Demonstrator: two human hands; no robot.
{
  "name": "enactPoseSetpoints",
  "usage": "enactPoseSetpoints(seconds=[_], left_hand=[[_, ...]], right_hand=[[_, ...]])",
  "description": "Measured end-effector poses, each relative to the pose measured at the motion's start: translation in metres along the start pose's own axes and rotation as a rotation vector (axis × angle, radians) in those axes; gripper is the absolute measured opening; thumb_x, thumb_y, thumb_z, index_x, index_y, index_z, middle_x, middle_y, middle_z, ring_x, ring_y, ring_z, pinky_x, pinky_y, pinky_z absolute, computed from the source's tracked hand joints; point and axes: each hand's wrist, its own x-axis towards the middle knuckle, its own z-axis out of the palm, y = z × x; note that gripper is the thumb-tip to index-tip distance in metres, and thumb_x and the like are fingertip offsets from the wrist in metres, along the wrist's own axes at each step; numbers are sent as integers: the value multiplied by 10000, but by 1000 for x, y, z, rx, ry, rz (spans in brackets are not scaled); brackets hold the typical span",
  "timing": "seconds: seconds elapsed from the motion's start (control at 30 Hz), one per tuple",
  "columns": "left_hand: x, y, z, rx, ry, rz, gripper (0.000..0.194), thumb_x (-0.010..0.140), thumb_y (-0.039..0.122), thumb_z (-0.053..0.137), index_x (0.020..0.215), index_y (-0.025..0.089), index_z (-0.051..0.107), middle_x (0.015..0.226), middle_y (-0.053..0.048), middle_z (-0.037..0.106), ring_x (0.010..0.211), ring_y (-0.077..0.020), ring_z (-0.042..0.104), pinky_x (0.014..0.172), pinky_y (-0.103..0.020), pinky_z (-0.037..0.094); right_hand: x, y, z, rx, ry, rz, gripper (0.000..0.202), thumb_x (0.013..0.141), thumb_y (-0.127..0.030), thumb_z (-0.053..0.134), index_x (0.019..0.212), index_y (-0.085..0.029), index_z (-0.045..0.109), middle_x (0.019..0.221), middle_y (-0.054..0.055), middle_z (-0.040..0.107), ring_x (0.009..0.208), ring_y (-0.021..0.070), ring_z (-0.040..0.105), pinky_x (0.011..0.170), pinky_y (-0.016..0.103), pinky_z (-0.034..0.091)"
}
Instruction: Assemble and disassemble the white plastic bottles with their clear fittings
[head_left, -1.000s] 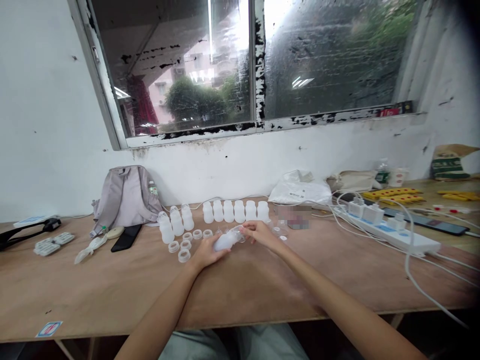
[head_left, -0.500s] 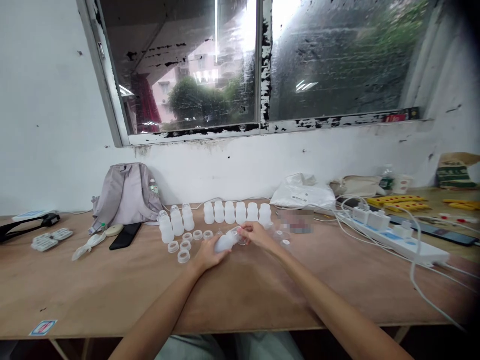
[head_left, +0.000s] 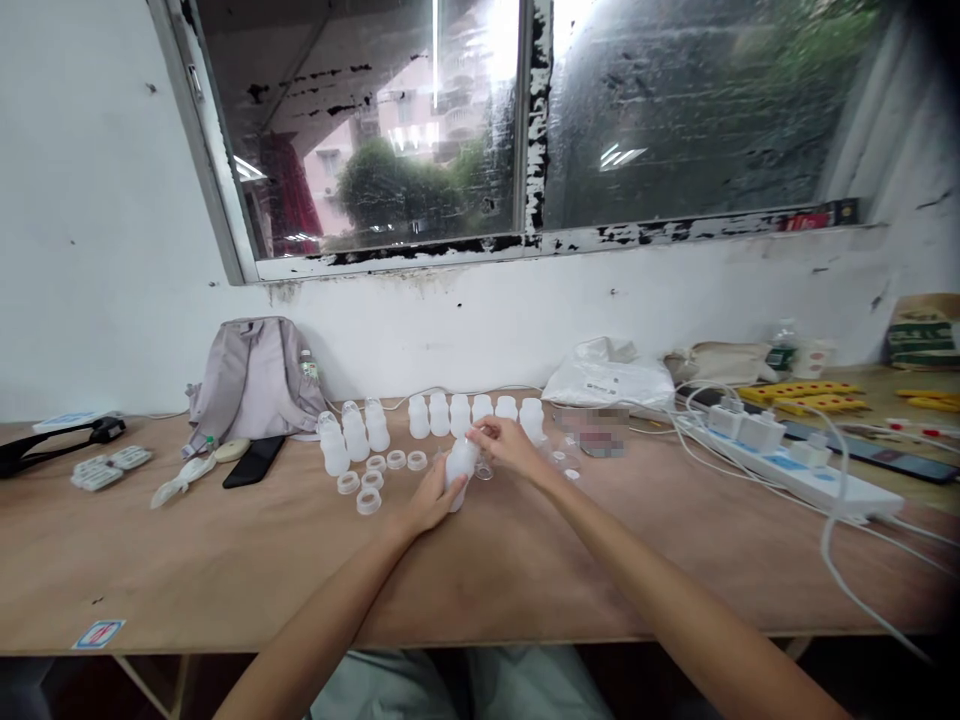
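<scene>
1. Worked at a brown tabletop [head_left: 585, 580] before a white wall [head_left: 390, 330], below a paint-flaked window frame [head_left: 538, 130].
2. Took the held bottle as the clock's centre. Saw a row of frosted bottles [head_left: 460, 415] at twelve to one, three capped bottles [head_left: 355, 432] at ten, pale rings [head_left: 369, 500] at nine and a white bag [head_left: 609, 378] at two.
3. Grasped the held bottle [head_left: 462, 460] around its body with the left hand [head_left: 429, 500], top leaning slightly right. Brought the right hand [head_left: 511, 447] to its top, fingertips bunched; could not tell whether anything was pinched there.
4. Called for a steady, light left hold, clear of the rim, and small, even fingertip pressure around the top, without squeezing the walls.
5. Lost part of the bottle's body behind left fingers. Could barely make out the clear pieces [head_left: 566, 462] at three, or anything under the pixelated patch [head_left: 600, 438] beyond. Found the paper bag [head_left: 924, 335] cut off at two.
</scene>
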Motion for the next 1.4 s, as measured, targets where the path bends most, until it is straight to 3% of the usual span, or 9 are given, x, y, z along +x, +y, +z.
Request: enactPoseSetpoints(seconds=[0.1, 0.27, 0.4, 0.5, 0.6, 0.9, 1.07, 1.2, 1.4], left_hand=[[-1, 5, 2, -82, -37, -24, 487, 867, 404, 332, 1280, 163, 245, 1274, -124, 403, 1166, -208, 386, 970, -335, 317], [-1, 6, -8, -121, -48, 18, 501, 788, 419, 496, 1202, 180, 348, 1179, -93, 475, 1066, -216, 450, 922, -355, 361], [4, 18, -23, -93, 74, 60, 600, 761, 388, 549, 1270, 216, 284, 1227, -89, 430, 1097, -211, 422, 913, -329, 364], [9, 32, -36, -24, 151, 138, 384, 851, 351, 408, 1217, 238, 399, 1190, -63, 466, 1103, -187, 421, 947, -322, 331], [14, 42, -48, 49, 151, 157, 321, 883, 349, 324, 1084, 229, 544, 1073, -49, 553, 1040, -181, 467, 931, -319, 344], [37, 44, -70, 229, 76, 117, 294, 771, 419, 527, 958, 214, 626, 869, -26, 642, 813, -162, 566, 764, -263, 421], [65, 31, -106, 443, 209, 108, 372, 790, 364, 516, 1128, 208, 533, 885, -24, 640, 838, -167, 562, 788, -282, 404], [93, 12, -135, 641, 246, 2, 295, 810, 358, 485, 1052, 213, 573, 993, -38, 633, 979, -207, 511, 865, -341, 340], [113, -23, -135, 834, 248, -199, 246, 833, 338, 439, 1018, 220, 550, 1032, -61, 620, 1036, -234, 477, 930, -448, 219]], right_hand=[[3, -17, 3, -68, -20, -87, 252, 701, -333, 580, 859, -146, 639, 653, 30, 607, 610, 138, 542, 579, 248, 429], [-4, -29, 9, -70, -92, -177, 262, 717, -302, 576, 934, -168, 636, 755, 34, 610, 709, 145, 547, 667, 266, 429], [-11, -21, 10, 1, -76, -154, 381, 726, -352, 572, 1066, -181, 549, 775, 20, 588, 687, 130, 549, 656, 262, 438], [-15, -15, 13, 113, -32, -144, 422, 726, -379, 572, 1092, -195, 471, 784, 8, 581, 708, 129, 561, 647, 254, 446], [-21, -11, 19, 172, 5, -154, 310, 750, -411, 534, 978, -204, 497, 822, 13, 593, 775, 135, 566, 689, 264, 447], [-38, 15, 36, 127, 35, -147, 309, 781, -374, 496, 1028, -190, 511, 911, 59, 615, 803, 156, 576, 699, 293, 458], [-41, 22, 37, 47, 47, -137, 309, 817, -365, 433, 1052, -181, 516, 833, 61, 623, 718, 157, 584, 644, 289, 466], [-40, 25, 41, -87, 76, -168, 261, 815, -326, 427, 994, -188, 559, 827, 54, 633, 734, 166, 580, 695, 306, 452], [-36, 36, 43, -199, 91, -145, 240, 820, -267, 404, 957, -196, 587, 834, 56, 647, 737, 171, 586, 695, 300, 439]])
